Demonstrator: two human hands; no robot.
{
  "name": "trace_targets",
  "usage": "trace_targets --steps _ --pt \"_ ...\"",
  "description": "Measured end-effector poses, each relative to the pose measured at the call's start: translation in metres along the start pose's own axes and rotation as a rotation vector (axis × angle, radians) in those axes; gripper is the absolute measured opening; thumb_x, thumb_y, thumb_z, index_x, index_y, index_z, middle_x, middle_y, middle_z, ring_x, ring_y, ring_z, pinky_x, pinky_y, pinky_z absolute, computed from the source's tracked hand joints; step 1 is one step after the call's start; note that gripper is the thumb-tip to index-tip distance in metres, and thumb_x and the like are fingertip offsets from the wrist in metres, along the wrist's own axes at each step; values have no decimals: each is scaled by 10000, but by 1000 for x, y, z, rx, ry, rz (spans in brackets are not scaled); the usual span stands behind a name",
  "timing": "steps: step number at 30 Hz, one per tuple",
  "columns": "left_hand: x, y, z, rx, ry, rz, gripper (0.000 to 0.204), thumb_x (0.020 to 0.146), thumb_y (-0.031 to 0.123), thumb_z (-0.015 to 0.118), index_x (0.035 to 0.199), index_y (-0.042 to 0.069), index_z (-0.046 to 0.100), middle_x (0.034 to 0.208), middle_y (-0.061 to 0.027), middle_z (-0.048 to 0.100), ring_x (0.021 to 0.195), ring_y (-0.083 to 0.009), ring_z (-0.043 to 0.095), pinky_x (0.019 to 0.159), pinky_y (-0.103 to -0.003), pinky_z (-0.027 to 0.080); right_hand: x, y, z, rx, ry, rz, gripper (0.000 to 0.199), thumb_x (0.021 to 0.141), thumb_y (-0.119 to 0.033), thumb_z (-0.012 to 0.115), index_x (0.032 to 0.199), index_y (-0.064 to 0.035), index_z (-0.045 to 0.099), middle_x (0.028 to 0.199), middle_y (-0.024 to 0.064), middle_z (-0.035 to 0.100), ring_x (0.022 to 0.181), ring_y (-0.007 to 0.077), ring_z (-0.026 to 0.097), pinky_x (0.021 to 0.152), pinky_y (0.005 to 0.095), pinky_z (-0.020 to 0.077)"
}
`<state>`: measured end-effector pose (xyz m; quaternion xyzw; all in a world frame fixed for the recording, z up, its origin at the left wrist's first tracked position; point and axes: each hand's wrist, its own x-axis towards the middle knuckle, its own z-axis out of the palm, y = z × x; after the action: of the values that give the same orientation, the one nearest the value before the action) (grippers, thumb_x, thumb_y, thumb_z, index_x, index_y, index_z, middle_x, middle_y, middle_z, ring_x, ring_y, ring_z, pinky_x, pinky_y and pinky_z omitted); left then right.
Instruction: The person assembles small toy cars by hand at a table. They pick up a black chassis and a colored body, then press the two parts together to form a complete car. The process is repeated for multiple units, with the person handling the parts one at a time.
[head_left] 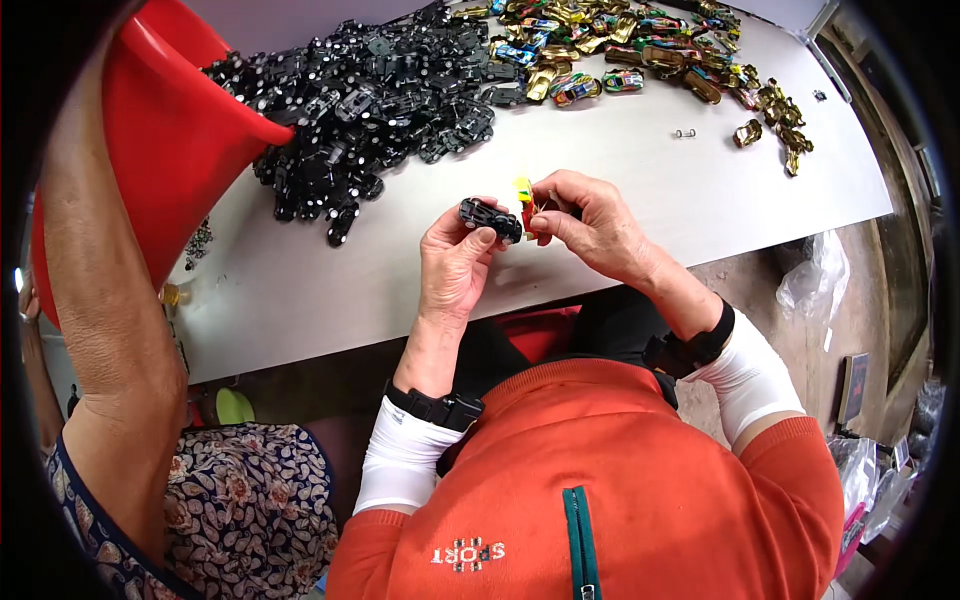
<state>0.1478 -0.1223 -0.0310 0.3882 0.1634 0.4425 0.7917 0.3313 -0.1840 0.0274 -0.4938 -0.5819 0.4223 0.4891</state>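
Here in my left grip (455,260), thumb and fingers are clamped on a black toy-car chassis (492,219). The thumb presses the near side, fingers sit behind, and the chassis slants down to the right, its right end jutting free past the thumb tip.

Over to my right grip (602,228), closed on a red-and-yellow piece (528,212), pinched at its right side by thumb and fingers. It stands on edge, yellow at the top, red below, just beside the free end of the chassis; whether the two touch, I cannot tell from this angle. Something dark shows among the right fingers too, too hidden for me to name.

Both pieces are up in the hands, over the near part of the white bench (600,140). Beyond them to the left, I have a big heap of black chassis (380,100); next to it on the right, a spread of gold and multicoloured car bodies (640,50). A small wheeled axle (685,133) lies alone nearer me.

Out at the far left, a tilted red tub (195,140) leans over the bench, with another person's bare arm (115,270) alongside it.
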Motion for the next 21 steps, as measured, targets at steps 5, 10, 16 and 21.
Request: trace_targets --steps 5,10,16,21 --pt "-1 -1 5 -25 47 5 294 766 -4 695 1049 -8 617 990 -106 639 832 -168 620 669 -265 526 -1 2 4 -17 1 -19 157 821 -14 630 965 46 610 814 80 591 697 113 595 610 257 492" --pt "-2 0 8 -24 42 -5 284 760 -13 696 1034 -10 622 982 -98 643 833 -169 617 679 -271 521 0 5 7 -133 10 -65 189 795 -14 645 977 30 618 814 107 586 702 164 605 616 284 493" --pt "-5 2 13 19 61 -30 244 759 -9 700 990 -24 626 916 -56 624 823 -145 598 688 -260 504 0 -5 13 -283 59 -190 318 751 -11 677 1063 -6 613 823 150 607 730 258 621 638 330 503" --pt "-4 -1 7 65 11 20 299 751 6 709 1036 -28 624 937 -24 578 842 -148 599 691 -262 514 1 -3 15 -386 33 -284 406 721 -15 701 1116 -35 610 831 155 616 749 302 620 642 360 501"
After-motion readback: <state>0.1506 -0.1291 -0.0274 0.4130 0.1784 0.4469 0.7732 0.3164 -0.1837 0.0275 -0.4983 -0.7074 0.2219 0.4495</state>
